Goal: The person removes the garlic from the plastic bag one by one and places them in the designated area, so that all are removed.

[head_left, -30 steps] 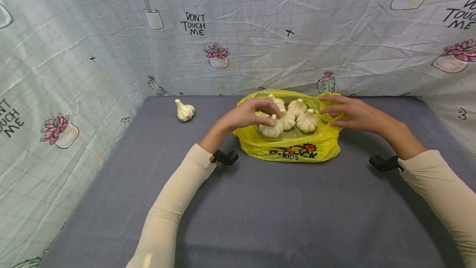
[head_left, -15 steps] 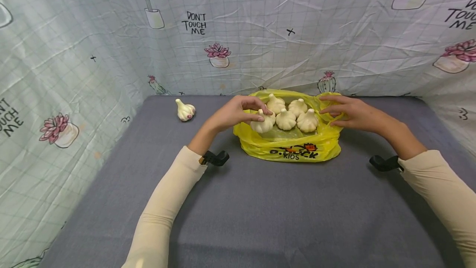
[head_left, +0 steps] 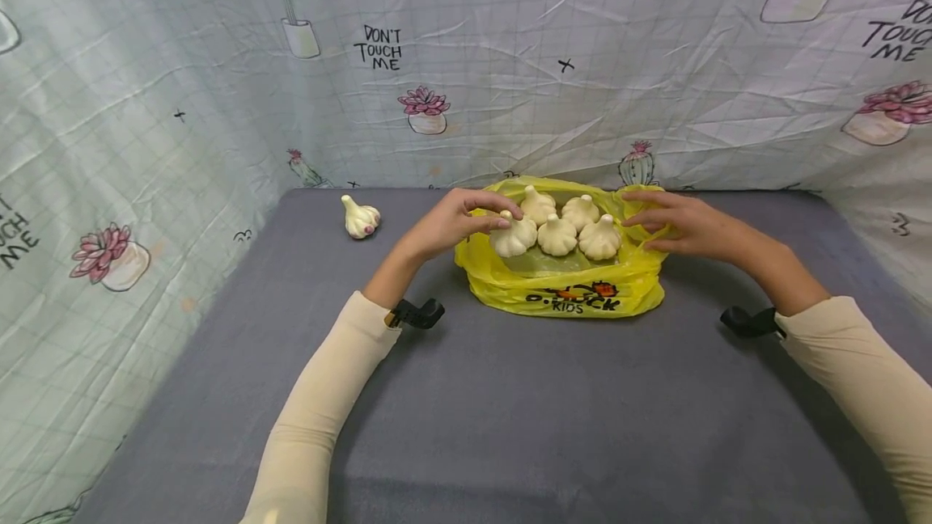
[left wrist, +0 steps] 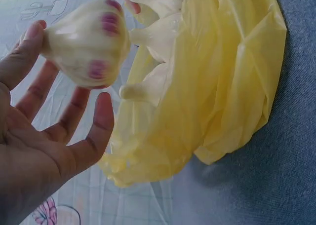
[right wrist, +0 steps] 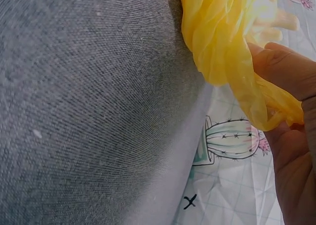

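Observation:
At the yellow plastic bag's left side, my left hand (head_left: 451, 221) pinches a pale garlic bulb (head_left: 513, 236) by its stem. The left wrist view shows that bulb (left wrist: 89, 45) tilted, purple patches on its base, thumb at the stem and other fingers spread below. Inside the open yellow bag (head_left: 568, 297) sit several more garlic bulbs (head_left: 557, 236), stems up. My right hand (head_left: 699, 225) holds the bag's right rim; up close, the bunched yellow plastic (right wrist: 252, 96) lies between its thumb and fingers. Further left, a single garlic bulb (head_left: 360, 218) lies on the table.
The grey cloth-covered table (head_left: 553, 411) extends in front of the bag and to both sides. A printed fabric sheet (head_left: 495, 63) with cactus drawings hangs right behind the table and along its left side. Black wrist mounts (head_left: 422, 314) sit at both cuffs.
My left hand has moved left and slightly up with the garlic bulb, away from the other bulbs, mostly in the first half second. The right hand stays at the bag's rim.

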`<action>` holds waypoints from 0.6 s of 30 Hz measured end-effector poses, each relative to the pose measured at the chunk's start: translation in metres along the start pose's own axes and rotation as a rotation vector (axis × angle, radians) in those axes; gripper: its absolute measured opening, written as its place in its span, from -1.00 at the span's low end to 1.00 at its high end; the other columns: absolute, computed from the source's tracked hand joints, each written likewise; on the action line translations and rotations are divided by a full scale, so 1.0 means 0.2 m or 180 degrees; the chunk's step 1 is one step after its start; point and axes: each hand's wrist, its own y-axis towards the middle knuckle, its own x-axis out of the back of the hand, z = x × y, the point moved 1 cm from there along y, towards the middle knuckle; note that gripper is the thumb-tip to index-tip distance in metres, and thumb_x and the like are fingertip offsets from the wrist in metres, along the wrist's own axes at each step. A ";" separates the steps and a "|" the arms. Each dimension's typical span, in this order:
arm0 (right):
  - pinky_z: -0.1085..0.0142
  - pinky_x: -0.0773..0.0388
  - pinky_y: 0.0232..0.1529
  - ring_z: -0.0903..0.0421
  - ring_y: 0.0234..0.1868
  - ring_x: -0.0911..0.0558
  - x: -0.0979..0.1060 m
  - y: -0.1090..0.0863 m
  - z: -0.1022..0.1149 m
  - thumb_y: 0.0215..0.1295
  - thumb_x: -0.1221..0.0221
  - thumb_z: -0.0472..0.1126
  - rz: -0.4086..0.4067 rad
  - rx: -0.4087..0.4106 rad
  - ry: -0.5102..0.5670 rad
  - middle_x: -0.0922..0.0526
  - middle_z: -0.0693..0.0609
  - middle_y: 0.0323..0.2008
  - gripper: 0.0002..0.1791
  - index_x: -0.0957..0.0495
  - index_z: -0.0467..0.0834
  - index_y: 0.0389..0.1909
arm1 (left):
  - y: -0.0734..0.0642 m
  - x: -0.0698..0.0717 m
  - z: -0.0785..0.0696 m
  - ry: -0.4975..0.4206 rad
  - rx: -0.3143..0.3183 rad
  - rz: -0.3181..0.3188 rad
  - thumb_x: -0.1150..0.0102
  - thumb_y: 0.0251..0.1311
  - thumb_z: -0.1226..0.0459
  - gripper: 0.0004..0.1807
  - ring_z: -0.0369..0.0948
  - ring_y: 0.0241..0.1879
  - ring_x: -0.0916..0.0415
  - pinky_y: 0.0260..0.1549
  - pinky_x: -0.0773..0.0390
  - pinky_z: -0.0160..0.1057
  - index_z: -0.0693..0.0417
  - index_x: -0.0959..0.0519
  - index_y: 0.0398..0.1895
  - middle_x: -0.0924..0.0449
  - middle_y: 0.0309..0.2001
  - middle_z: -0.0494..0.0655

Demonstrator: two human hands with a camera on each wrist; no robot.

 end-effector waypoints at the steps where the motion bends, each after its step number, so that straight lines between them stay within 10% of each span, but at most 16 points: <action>1: 0.24 -0.72 -0.34 -0.05 -0.23 -0.74 0.00 0.00 0.00 -0.12 -0.50 -0.57 -0.0001 -0.0002 0.0003 -0.39 -0.27 0.34 -0.41 -0.65 -0.31 0.04 | 0.00 0.00 0.00 0.0032 -0.0006 -0.0052 -0.24 0.41 0.25 -0.76 -0.10 0.05 -0.51 -0.13 -0.53 0.12 0.07 -0.71 0.06 -0.65 0.12 -0.12; 18: 0.18 -0.72 -0.30 -0.04 -0.24 -0.73 -0.02 -0.03 0.01 -0.06 -0.49 -0.53 0.0093 -0.0247 -0.0077 -0.40 -0.38 0.28 -0.45 -0.65 -0.30 0.05 | -0.10 0.06 0.03 0.0077 0.0088 -0.0167 -0.20 0.45 0.23 -0.72 -0.13 -0.09 -0.51 -0.29 -0.65 -0.06 0.09 -0.66 0.14 -0.60 0.16 -0.09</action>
